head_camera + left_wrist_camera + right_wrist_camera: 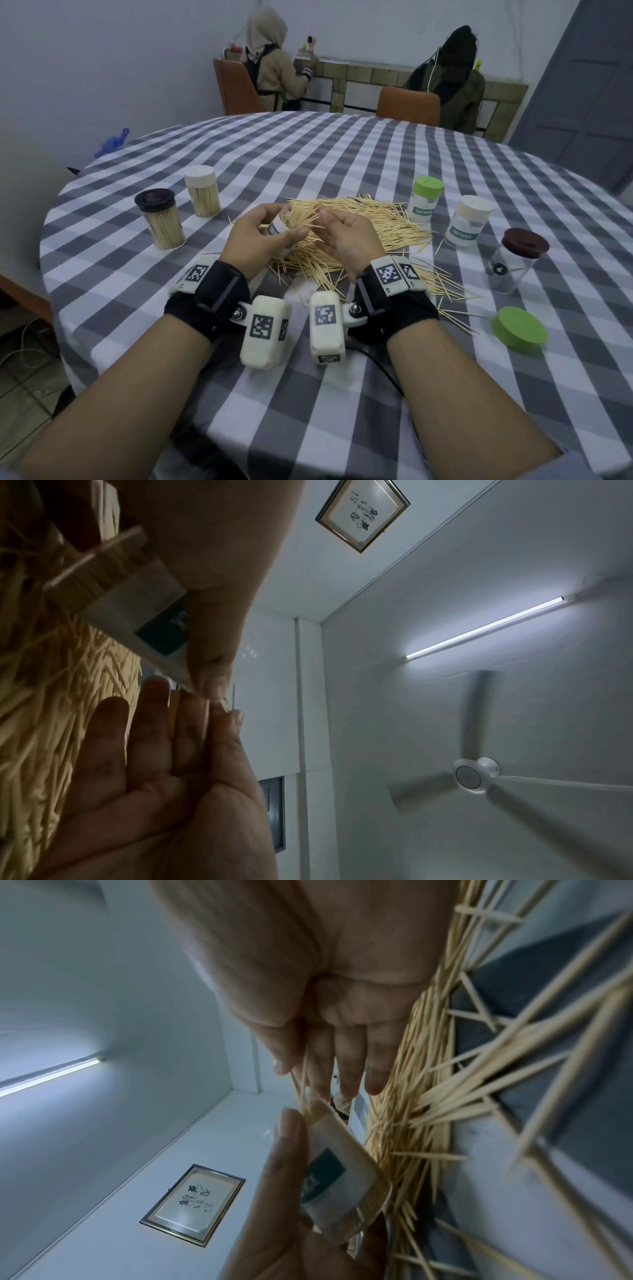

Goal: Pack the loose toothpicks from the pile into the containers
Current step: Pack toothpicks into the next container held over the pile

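Note:
My left hand (263,233) grips a clear toothpick container (278,229) with a white and green label, tilted above the pile of loose toothpicks (370,222). In the left wrist view the container (137,615) is partly filled. My right hand (342,236) pinches a small bunch of toothpicks (313,222) between thumb and fingers, their tips at the container's mouth. The right wrist view shows that bunch of toothpicks (303,1085) entering the container (335,1172), with the other fingers straight.
On the checked table (308,394) two filled containers stand at the left, black-lidded (160,219) and white-lidded (202,192). At the right stand a green-lidded (424,202), a white-lidded (467,221) and a brown-lidded jar (513,260). A loose green lid (519,329) lies nearby. Two people sit behind.

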